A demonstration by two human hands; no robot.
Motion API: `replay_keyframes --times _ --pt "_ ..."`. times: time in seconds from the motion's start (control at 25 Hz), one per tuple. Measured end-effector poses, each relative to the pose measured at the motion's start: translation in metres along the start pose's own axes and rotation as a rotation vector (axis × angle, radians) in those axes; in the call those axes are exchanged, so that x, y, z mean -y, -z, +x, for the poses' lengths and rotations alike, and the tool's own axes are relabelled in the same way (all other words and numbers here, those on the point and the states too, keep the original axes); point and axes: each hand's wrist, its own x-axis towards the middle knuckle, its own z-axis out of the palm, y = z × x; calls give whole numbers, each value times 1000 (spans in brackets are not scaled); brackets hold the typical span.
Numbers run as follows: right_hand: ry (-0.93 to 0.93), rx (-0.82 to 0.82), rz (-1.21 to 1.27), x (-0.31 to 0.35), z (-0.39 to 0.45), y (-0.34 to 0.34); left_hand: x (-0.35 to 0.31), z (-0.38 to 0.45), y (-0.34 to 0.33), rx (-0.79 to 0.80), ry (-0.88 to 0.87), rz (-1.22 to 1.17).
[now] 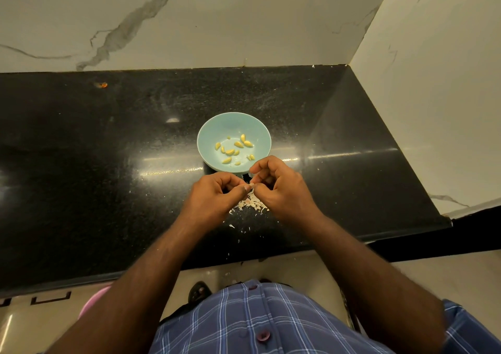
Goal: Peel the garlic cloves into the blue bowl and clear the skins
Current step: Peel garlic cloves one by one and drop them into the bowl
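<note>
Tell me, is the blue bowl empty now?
No. The blue bowl stands upright and holds about a dozen peeled garlic cloves scattered on its bottom.

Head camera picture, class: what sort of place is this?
Probably a home kitchen: a polished black stone counter, a white veined marble wall, and a pale blue bowl of peeled yellow garlic cloves.

Hands point(250, 188) pinching clove point(251, 185) near bowl point(214, 126)

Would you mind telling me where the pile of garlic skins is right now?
The garlic skins lie on the black counter, just below both hands and nearer the person than the blue bowl.
</note>
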Motion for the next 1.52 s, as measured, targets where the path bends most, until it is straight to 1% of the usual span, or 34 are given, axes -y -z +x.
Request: replay_keyframes --times 0.2,0.32,0.44,0.56,0.6,0.72,0.8,0.92,1.04,1.16,1.24,1.32,1.4,1.44,1.52 --pt "130 -26 -106 1 -6 -4 0 2 1 59 32 -29" --pt "144 -11 -97 -1 -4 1 -1 4 4 116 48 -132" --pt "59 25 16 -5 1 11 -3 3 5 137 71 -210" --pt "-74 126 184 -8 3 14 -1 1 4 147 92 -265" --pt "-80 114 209 -8 1 12 0 0 3 152 106 -295" --pt "-36 -36 213 -8 -2 4 -1 -3 -2 150 161 -426" --pt "-33 -85 217 -11 -3 0 -3 -6 -5 137 197 -506" --pt "-54 -74 260 -12 -4 -3 -5 -6 -9 99 232 -547" --pt "-135 -33 453 -9 -6 -4 -5 -6 -12 74 226 -582" --pt "-188 29 629 -8 -7 -2 -6 -10 -14 126 249 -629" --pt "-197 54 688 -6 -8 -2 -2 -10 -16 133 245 -556" --pt "-213 4 703 -5 -7 0 3 -8 -17 84 188 -364" --pt "-229 -61 650 -7 -5 3 8 -7 -16 28 128 -167" --pt "-230 -71 600 -9 -4 5 10 -7 -16 9 114 -118" --pt "-222 -77 489 -11 -4 6 11 -7 -15 -3 110 -100"
